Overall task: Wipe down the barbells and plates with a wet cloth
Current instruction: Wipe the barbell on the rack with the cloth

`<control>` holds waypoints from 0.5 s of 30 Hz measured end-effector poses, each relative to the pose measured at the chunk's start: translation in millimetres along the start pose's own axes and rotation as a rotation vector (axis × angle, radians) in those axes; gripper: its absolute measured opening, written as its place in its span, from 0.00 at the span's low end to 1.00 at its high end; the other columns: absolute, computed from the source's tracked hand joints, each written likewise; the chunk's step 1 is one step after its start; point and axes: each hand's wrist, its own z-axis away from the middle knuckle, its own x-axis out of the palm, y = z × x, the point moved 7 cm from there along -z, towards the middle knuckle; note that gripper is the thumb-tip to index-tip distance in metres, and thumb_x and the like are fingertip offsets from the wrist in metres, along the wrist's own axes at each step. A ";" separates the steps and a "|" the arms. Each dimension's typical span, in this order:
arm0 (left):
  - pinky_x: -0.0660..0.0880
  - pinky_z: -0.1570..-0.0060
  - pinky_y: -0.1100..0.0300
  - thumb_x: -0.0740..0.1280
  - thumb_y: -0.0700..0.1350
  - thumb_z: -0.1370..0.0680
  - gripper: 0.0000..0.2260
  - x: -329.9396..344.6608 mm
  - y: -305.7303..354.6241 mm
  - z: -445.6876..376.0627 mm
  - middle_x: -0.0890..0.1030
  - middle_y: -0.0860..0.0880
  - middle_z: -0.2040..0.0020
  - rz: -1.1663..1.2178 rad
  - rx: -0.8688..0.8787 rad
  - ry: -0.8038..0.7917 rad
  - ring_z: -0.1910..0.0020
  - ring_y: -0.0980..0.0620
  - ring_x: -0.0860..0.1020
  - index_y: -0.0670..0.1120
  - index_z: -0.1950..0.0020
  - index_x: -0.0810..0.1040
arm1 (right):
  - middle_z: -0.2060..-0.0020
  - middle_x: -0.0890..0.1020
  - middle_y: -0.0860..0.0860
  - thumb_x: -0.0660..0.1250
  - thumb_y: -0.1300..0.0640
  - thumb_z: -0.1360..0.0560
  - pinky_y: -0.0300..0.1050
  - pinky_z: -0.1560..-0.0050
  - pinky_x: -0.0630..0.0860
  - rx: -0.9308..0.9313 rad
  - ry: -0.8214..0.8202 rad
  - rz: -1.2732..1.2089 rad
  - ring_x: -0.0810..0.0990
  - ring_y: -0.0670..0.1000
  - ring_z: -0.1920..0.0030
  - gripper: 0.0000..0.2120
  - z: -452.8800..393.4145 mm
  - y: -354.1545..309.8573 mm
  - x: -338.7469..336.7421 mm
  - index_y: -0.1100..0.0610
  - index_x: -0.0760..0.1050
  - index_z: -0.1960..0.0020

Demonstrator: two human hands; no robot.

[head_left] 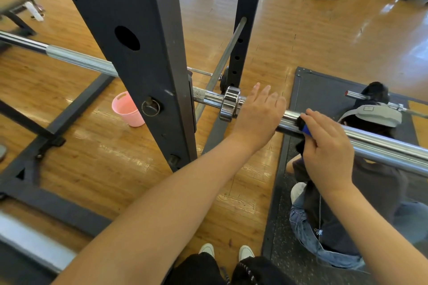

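A chrome barbell [379, 146] lies across a dark squat rack, its thick sleeve running toward the lower right. My left hand [259, 113] rests on the sleeve just right of the chrome collar [229, 103], fingers straight and spread. My right hand [326, 148] grips a dark cloth with a blue patch [304, 129], wrapped over the sleeve a little farther right. The cloth hangs below the bar, mostly hidden by my fingers. No plates sit on this sleeve.
The rack's upright post [139, 53] stands left of my hands. A pink bucket [127, 110] sits on the wooden floor behind it. Another person [370, 180] crouches on the black mat [324, 90] under the sleeve. A second barbell [375, 103] lies on that mat.
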 end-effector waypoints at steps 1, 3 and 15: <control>0.61 0.31 0.45 0.74 0.44 0.31 0.20 0.3 -0.4 0.0 0.80 0.42 0.43 0.001 -0.003 -0.006 0.36 0.41 0.74 0.40 0.42 0.77 | 0.44 0.80 0.61 0.55 0.62 0.25 0.50 0.39 0.68 -0.019 -0.012 -0.004 0.77 0.61 0.42 0.19 0.0 -0.5 -0.3 0.67 0.78 0.41; 0.61 0.31 0.45 0.75 0.44 0.31 0.21 0.4 -1.0 -0.2 0.80 0.42 0.43 -0.001 -0.008 -0.017 0.36 0.42 0.74 0.40 0.41 0.76 | 0.43 0.79 0.62 0.55 0.62 0.25 0.53 0.39 0.69 -0.069 -0.029 -0.004 0.77 0.63 0.41 0.19 1.2 -0.5 -2.6 0.67 0.77 0.41; 0.62 0.32 0.45 0.76 0.43 0.33 0.20 2.0 -0.2 -0.1 0.81 0.43 0.45 0.008 -0.006 0.014 0.38 0.42 0.75 0.40 0.43 0.78 | 0.42 0.79 0.62 0.55 0.65 0.26 0.47 0.35 0.63 -0.299 -0.037 0.025 0.77 0.62 0.41 0.19 2.1 2.4 -2.7 0.67 0.77 0.41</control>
